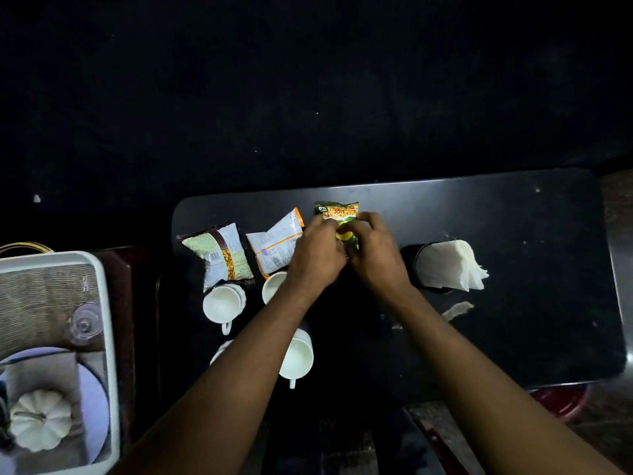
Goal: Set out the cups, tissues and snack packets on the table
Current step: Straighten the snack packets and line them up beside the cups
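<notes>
Here both hands (346, 248) grip green packet (337, 214) near table (513, 207) far edge.

Glossy plastic snack packets (337, 214), glazed white cups (222, 305), matt black table (513, 207).

White tray (111, 337) left: plate (94, 399), glass (84, 323), perhaps small pumpkin (41, 418).

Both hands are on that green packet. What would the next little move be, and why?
Probably lay the green packet flat on the table and let go. Both the left hand and right hand pinch its near end, and it already sits in line with the two other packets, with bare table beneath.
</notes>
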